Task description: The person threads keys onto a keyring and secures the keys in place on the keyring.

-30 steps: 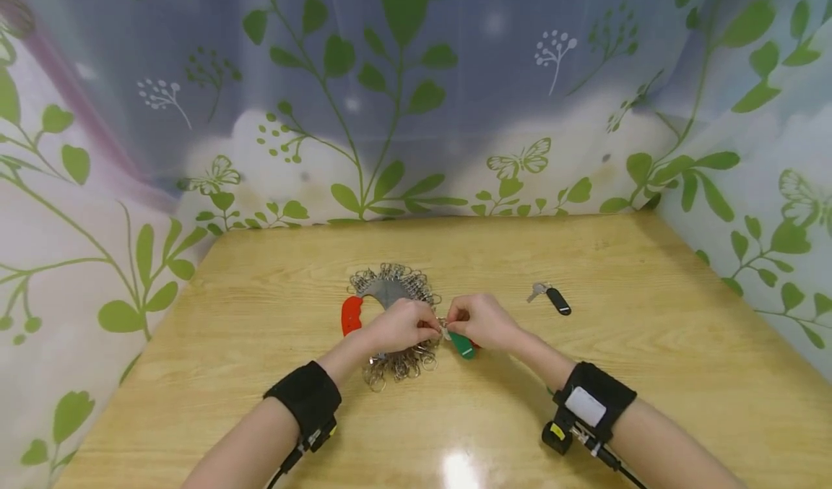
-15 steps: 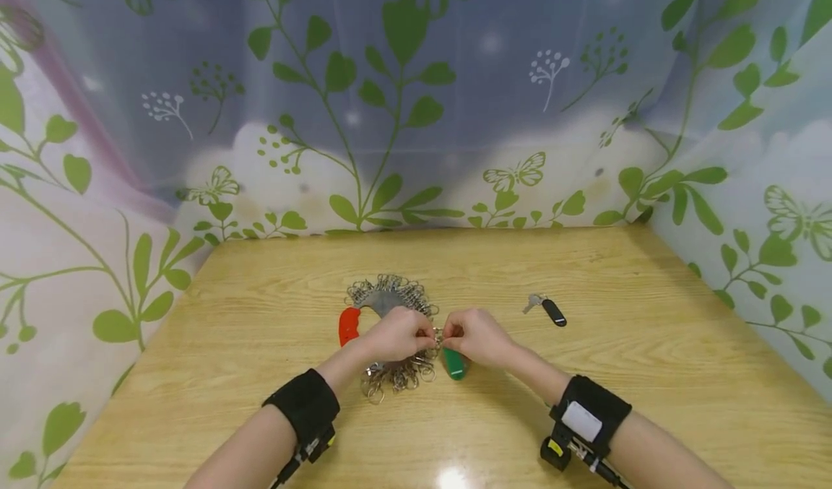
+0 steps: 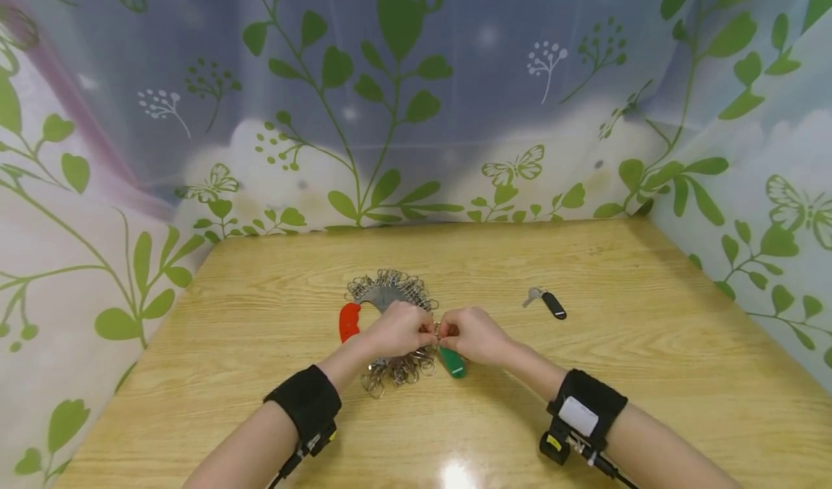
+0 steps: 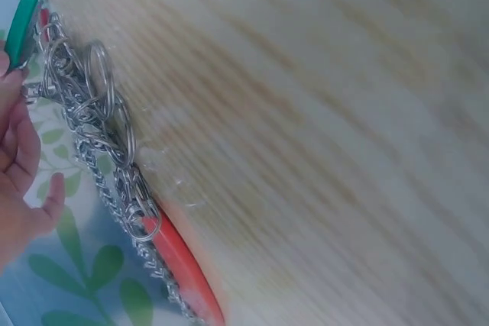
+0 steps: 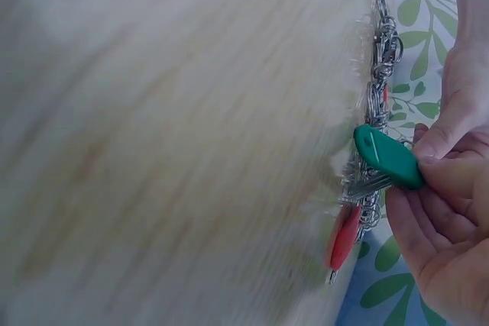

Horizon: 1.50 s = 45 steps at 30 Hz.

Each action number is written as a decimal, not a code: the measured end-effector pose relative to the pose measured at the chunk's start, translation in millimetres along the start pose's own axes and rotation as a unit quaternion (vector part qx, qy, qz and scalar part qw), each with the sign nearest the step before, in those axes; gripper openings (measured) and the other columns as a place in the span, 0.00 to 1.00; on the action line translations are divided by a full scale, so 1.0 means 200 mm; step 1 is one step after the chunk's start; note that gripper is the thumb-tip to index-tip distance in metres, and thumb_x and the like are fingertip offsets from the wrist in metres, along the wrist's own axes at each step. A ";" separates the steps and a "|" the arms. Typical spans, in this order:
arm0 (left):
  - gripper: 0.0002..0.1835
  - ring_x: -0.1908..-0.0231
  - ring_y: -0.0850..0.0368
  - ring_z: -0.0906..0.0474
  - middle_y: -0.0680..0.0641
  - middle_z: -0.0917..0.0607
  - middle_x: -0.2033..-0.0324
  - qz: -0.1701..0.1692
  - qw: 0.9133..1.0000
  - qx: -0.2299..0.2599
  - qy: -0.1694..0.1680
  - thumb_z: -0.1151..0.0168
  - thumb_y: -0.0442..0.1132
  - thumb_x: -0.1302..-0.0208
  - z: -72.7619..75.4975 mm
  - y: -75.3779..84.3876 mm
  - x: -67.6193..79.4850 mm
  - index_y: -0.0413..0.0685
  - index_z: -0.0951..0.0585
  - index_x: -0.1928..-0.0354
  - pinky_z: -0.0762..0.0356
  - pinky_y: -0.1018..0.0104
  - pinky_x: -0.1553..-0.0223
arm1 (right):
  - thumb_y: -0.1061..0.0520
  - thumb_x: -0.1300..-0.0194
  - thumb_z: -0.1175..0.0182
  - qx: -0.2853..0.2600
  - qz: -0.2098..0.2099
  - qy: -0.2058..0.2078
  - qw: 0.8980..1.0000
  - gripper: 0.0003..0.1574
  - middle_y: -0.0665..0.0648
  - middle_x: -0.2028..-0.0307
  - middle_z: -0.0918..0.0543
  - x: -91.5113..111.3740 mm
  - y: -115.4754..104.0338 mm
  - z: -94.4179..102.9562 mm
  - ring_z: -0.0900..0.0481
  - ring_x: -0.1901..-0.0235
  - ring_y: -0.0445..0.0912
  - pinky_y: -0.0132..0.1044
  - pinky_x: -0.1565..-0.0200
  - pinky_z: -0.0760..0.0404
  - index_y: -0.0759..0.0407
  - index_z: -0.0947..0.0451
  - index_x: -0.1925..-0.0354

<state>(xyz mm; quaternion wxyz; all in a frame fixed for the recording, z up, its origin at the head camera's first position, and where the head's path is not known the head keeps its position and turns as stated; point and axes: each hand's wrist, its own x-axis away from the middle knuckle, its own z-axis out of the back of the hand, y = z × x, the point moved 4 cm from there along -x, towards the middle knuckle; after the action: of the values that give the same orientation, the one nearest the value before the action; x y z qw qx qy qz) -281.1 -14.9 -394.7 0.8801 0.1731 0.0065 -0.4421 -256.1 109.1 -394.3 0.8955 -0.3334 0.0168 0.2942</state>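
Fingers pinched, my right hand (image 3: 476, 336) holds the oblong green plastic tag (image 5: 390, 160), likely light, best by its end; left hand (image 3: 401, 329): hold unclear.

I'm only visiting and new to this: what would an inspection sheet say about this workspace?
Surface: wood-grain table, bright glare near its front.
Job's things: red-handled holder with many metal rings; green tag between the hands; red tag close by.
Clutter: black tag with a key, lying apart to the right.
Hands: right hand pinches the green tag; left hand pinches metal fittings beside it, exact grip partly hidden.
Cables: black cable at each wrist.
Surroundings: leaf-patterned backdrop behind and on both sides.
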 end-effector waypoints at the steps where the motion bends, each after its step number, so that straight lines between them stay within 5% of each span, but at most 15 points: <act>1: 0.06 0.83 0.69 0.34 0.62 0.27 0.84 -0.004 1.000 -0.001 0.004 0.39 0.44 0.45 0.00 0.00 0.00 0.56 0.22 0.78 0.36 0.69 0.75 | 0.63 0.51 0.38 -0.001 -0.002 0.002 1.000 0.07 0.45 0.79 0.23 0.00 0.00 0.00 0.28 0.78 0.34 0.32 0.72 0.27 0.54 0.26 0.78; 10: 0.03 0.74 0.71 0.33 0.62 0.26 0.75 -0.031 0.999 -0.007 -0.004 0.37 0.44 0.47 -0.03 -0.01 0.03 0.57 0.20 0.70 0.36 0.61 0.65 | 0.64 0.49 0.39 -0.024 -0.023 0.010 0.999 0.06 0.46 0.78 0.23 0.02 0.02 0.00 0.28 0.77 0.35 0.33 0.71 0.27 0.55 0.26 0.77; 16: 0.02 0.75 0.72 0.33 0.60 0.23 0.75 -0.054 0.998 -0.009 0.032 0.40 0.42 0.45 -0.03 -0.01 0.03 0.55 0.19 0.71 0.35 0.66 0.68 | 0.65 0.48 0.41 -0.053 -0.037 0.007 0.998 0.05 0.48 0.78 0.23 0.02 0.04 0.01 0.27 0.76 0.37 0.33 0.72 0.26 0.57 0.26 0.76; 26: 0.05 0.78 0.70 0.34 0.64 0.27 0.78 -0.016 1.000 -0.009 0.015 0.43 0.39 0.46 -0.02 0.00 0.02 0.59 0.20 0.74 0.39 0.62 0.67 | 0.65 0.50 0.39 -0.006 -0.017 0.016 1.000 0.07 0.45 0.79 0.24 0.02 0.02 0.01 0.29 0.78 0.36 0.32 0.73 0.27 0.54 0.27 0.78; 45: 0.12 0.84 0.65 0.40 0.61 0.34 0.89 -0.017 0.999 -0.046 -0.015 0.44 0.40 0.47 -0.05 0.02 -0.01 0.60 0.30 0.86 0.44 0.61 0.72 | 0.66 0.52 0.39 0.017 0.014 -0.011 1.000 0.10 0.45 0.80 0.24 0.03 0.02 -0.01 0.30 0.81 0.35 0.30 0.75 0.27 0.53 0.29 0.80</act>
<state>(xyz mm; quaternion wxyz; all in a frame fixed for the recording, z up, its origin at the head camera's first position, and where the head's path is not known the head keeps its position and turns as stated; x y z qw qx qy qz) -278.1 -8.4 -401.7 0.8794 0.1255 0.0170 -0.4589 -252.9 114.0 -399.8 0.8971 -0.3144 0.0163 0.3099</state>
